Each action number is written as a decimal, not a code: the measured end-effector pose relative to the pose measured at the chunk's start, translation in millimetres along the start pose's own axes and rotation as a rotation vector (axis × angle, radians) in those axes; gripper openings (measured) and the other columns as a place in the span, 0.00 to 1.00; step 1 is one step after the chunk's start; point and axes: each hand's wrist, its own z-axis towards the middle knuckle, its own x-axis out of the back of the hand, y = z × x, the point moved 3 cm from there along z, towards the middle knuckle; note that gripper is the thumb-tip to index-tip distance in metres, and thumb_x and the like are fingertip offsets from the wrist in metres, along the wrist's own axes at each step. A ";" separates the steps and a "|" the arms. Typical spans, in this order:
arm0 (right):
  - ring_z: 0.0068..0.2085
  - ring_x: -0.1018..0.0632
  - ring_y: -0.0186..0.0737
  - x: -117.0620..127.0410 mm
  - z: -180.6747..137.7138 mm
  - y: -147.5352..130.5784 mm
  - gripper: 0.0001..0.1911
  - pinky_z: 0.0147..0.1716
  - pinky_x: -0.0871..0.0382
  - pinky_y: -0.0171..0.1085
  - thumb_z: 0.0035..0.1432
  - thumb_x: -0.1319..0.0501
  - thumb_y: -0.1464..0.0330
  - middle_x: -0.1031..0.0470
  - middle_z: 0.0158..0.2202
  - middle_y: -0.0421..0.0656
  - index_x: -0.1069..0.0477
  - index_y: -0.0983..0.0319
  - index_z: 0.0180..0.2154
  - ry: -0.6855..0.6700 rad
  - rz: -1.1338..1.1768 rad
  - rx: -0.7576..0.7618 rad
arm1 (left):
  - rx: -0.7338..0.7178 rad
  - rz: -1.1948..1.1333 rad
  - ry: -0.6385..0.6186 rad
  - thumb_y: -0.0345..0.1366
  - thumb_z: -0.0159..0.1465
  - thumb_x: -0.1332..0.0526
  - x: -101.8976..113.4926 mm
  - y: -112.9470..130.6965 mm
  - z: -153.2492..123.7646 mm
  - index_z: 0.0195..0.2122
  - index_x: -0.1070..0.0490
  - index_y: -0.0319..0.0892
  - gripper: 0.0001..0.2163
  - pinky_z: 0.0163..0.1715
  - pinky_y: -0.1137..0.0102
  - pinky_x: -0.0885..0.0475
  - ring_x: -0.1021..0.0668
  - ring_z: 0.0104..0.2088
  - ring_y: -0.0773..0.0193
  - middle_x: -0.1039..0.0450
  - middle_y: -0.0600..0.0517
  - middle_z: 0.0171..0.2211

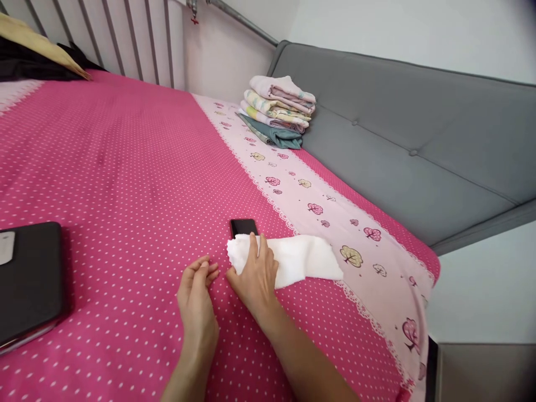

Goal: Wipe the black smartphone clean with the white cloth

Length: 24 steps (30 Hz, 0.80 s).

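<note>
A white cloth [301,258] lies on the pink polka-dot bedsheet [125,167], partly over a black phone [243,226]. My right hand [255,273] rests flat on the cloth's left end, fingers stretched out toward the phone. My left hand [196,298] lies on the sheet just left of it, fingers straight and together, holding nothing. The two hands are nearly touching.
A stack of folded cloths [278,110] sits at the far edge by the grey padded headboard [419,139]. A dark laptop-like case [27,279] lies at the left. A dark garment and a yellowish pillow [37,42] are at the far left corner.
</note>
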 end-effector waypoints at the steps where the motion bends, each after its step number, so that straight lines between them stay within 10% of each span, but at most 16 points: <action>1: 0.57 0.39 0.67 3.2 -8.9 2.1 0.43 0.50 0.41 0.61 0.47 0.40 0.63 0.51 0.65 0.58 0.51 0.66 0.63 -0.003 -0.003 0.005 | -0.008 0.008 0.000 0.40 0.54 0.38 0.1 -0.9 -0.1 0.35 0.28 0.41 0.10 0.49 0.62 0.32 0.25 0.40 0.63 0.27 0.51 0.38; 12: 0.61 0.40 0.65 42.7 -137.7 38.4 0.43 0.55 0.39 0.60 0.53 0.39 0.57 0.49 0.64 0.58 0.56 0.62 0.64 -0.024 0.031 0.157 | 0.300 0.074 -0.291 0.50 0.60 0.42 -15.7 -13.4 -15.0 0.47 0.29 0.43 0.19 0.61 0.61 0.41 0.32 0.57 0.58 0.34 0.46 0.58; 20: 0.59 0.33 0.47 76.1 -132.3 60.7 0.18 0.55 0.34 0.45 0.57 0.51 0.76 0.35 0.59 0.48 0.29 0.60 0.45 -0.239 0.216 0.338 | 0.316 0.114 -0.356 0.49 0.63 0.47 -17.6 -10.2 -13.0 0.54 0.35 0.37 0.25 0.60 0.66 0.40 0.33 0.58 0.60 0.37 0.43 0.60; 24: 0.46 0.22 0.44 116.4 -109.8 99.8 0.17 0.42 0.24 0.40 0.64 0.51 0.67 0.23 0.47 0.45 0.29 0.59 0.49 -0.131 0.298 0.061 | 0.311 0.105 -0.337 0.48 0.63 0.47 -17.5 -12.0 -12.1 0.53 0.33 0.37 0.23 0.59 0.66 0.39 0.31 0.57 0.60 0.35 0.43 0.58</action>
